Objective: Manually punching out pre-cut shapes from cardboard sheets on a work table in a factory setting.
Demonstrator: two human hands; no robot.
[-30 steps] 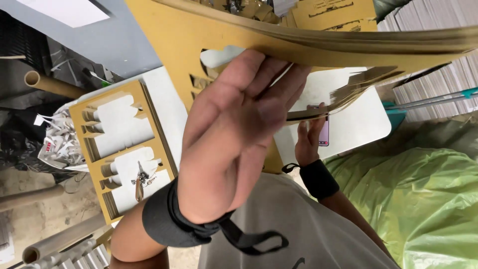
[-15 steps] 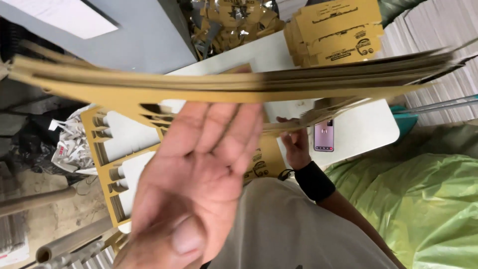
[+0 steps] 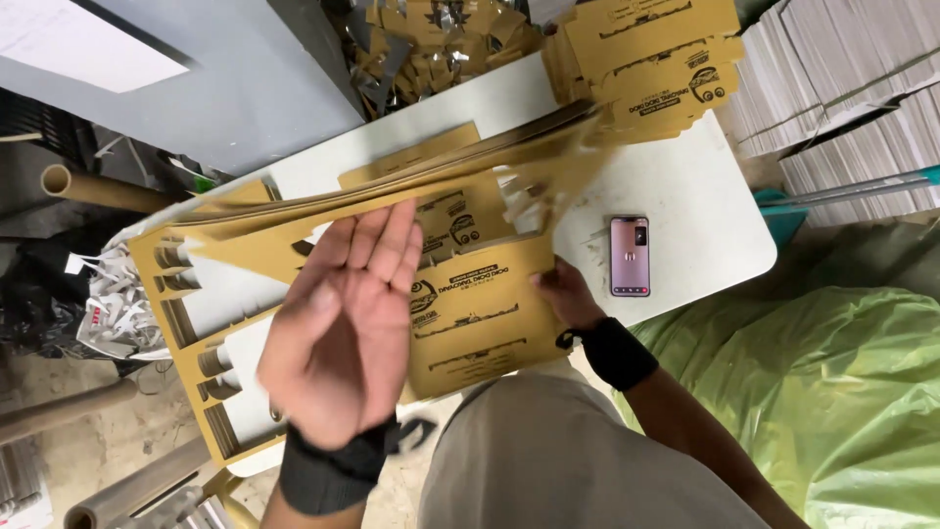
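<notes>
Left hand: open, palm up toward the camera, fingers together and flat, raised at 7 o'clock of the table; black wrist band. Fingertips touch or nearly touch the underside of the sheets, contact unclear.

Sheets: fanned bundle of tan die-cut cardboard, lifted and tilted, blurred, spanning from 9 o'clock to 1 o'clock over the table.

Right hand: at 5 o'clock of the table, black wrist band, fingers closed narrowly on the right edge of the flat, a printed tan carton blank lying at the table's near edge.

Table: white, rounded corners.

Phone: pink, screen up, at 3 o'clock of the flat, well apart from both hands.

Stack: printed blanks at 1 o'clock.

Frame: cut-out waste sheet at 8 o'clock.

Bag: green, at 4 o'clock.
</notes>
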